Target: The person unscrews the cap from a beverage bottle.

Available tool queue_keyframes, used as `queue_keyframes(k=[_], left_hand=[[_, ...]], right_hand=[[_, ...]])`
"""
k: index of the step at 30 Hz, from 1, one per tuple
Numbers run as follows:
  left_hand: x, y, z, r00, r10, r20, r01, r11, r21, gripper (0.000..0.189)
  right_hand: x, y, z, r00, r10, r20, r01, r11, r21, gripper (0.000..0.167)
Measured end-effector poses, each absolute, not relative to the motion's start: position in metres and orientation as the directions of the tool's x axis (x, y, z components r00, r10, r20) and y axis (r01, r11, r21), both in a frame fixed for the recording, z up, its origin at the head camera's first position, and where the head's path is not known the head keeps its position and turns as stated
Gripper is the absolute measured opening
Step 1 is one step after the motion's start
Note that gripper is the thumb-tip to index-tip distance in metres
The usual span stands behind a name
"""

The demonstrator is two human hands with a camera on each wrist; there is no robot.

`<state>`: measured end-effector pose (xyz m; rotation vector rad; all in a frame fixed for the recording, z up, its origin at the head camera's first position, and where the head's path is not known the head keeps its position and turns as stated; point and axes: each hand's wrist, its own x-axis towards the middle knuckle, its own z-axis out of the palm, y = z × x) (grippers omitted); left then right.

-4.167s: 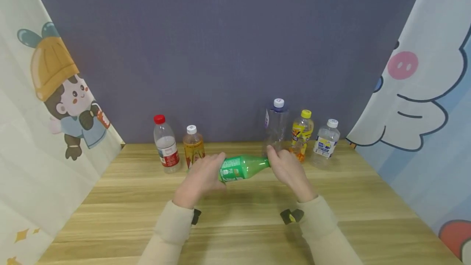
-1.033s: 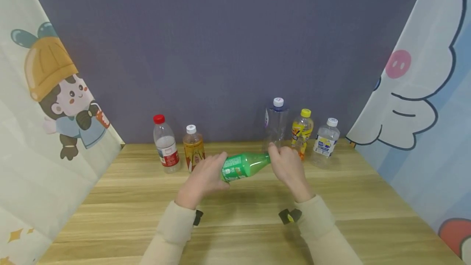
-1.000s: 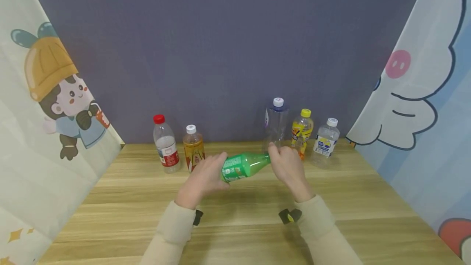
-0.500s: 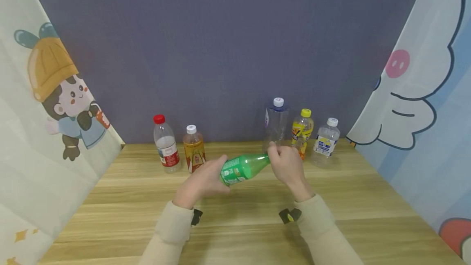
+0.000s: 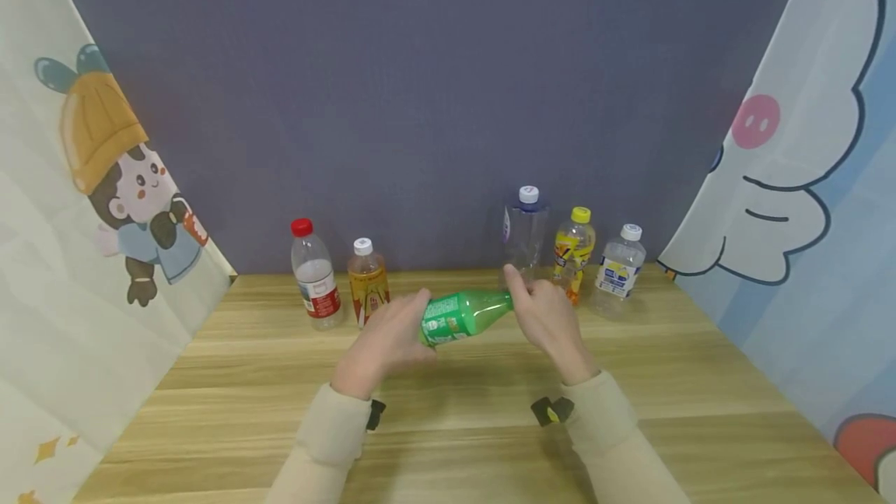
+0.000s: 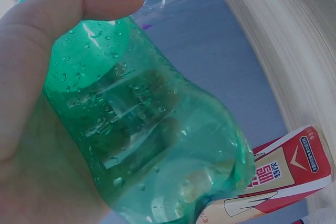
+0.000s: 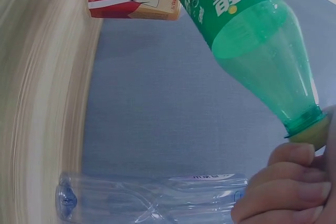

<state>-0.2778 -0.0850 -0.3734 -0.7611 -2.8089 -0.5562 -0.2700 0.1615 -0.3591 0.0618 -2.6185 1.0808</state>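
A green soda bottle (image 5: 467,315) is held in the air, tilted nearly level, its neck pointing right and slightly up. My left hand (image 5: 389,337) grips its body at the label; in the left wrist view the thumb lies across the green plastic (image 6: 152,108), which has droplets on it. At the other end, my right hand (image 5: 548,323) is on the bottle's cap (image 7: 313,132), yellow-green in the right wrist view, with curled fingers (image 7: 283,192) against it. The thumb's contact with the cap is hidden in the head view.
On the wooden table (image 5: 448,442) stand a red-capped bottle (image 5: 318,278), an orange-labelled bottle (image 5: 368,284), a tall clear bottle (image 5: 525,236), a yellow-capped bottle (image 5: 574,253) and a white-capped clear bottle (image 5: 619,271). A grey-blue panel (image 5: 434,99) rises behind them.
Over the last second the bottle dips a little at its left end and comes back up. My right thumb now points further up and left than before. Both hands stay on the bottle.
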Motion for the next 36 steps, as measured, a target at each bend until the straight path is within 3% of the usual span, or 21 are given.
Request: queue_keyframes(k=[7, 13, 22, 30, 36], left_hand=[[-0.279, -0.085, -0.373, -0.845, 0.450, 0.289, 0.518, 0.822, 0.238, 0.066], [-0.277, -0.085, -0.373, -0.835, 0.456, 0.308, 0.529, 0.820, 0.219, 0.064], [-0.275, -0.087, -0.370, -0.844, 0.460, 0.276, 0.531, 0.790, 0.307, 0.064], [-0.270, -0.089, -0.368, -0.860, 0.476, 0.183, 0.502, 0.730, 0.464, 0.064], [-0.268, -0.091, -0.367, -0.864, 0.482, 0.144, 0.485, 0.722, 0.493, 0.064]], right_hand=[[-0.269, 0.161, -0.358, -0.957, 0.111, 0.269, -0.110, 0.716, -0.689, 0.073], [-0.269, 0.161, -0.358, -0.946, 0.123, 0.299, -0.128, 0.707, -0.696, 0.064], [-0.270, 0.161, -0.361, -0.895, 0.080, 0.438, -0.281, 0.663, -0.694, 0.059], [-0.272, 0.160, -0.365, -0.797, 0.031, 0.603, -0.445, 0.645, -0.621, 0.057], [-0.272, 0.159, -0.367, -0.784, -0.018, 0.620, -0.477, 0.657, -0.584, 0.056]])
